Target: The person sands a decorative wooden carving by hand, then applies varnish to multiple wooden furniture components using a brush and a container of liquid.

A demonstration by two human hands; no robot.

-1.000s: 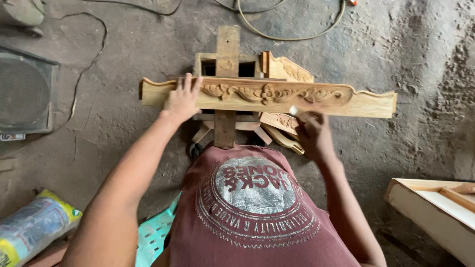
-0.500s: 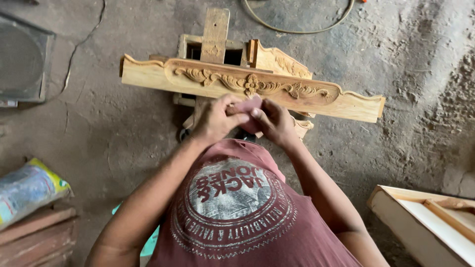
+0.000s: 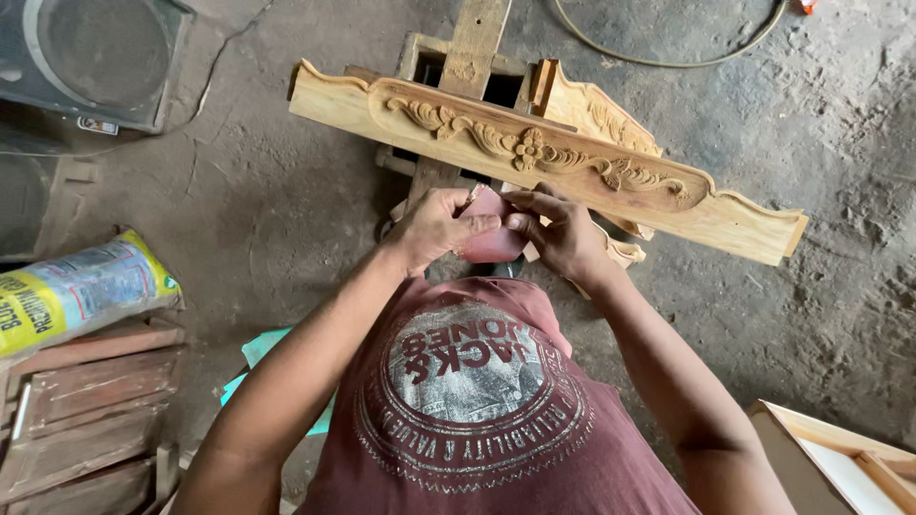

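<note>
Both our hands pinch one reddish sanding sheet [image 3: 491, 238]: left hand [image 3: 434, 229], right hand [image 3: 563, 234]. Carved wooden panel [image 3: 544, 157] lies just beyond, long axis left-right.

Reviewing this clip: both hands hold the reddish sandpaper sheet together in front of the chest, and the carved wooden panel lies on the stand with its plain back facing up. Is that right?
Not quite. The head view shows the panel lying with its carved floral face up, not its plain back. The rest holds: the left hand and right hand hold the reddish sandpaper together in front of the chest, and the panel lies on the stand.
</note>
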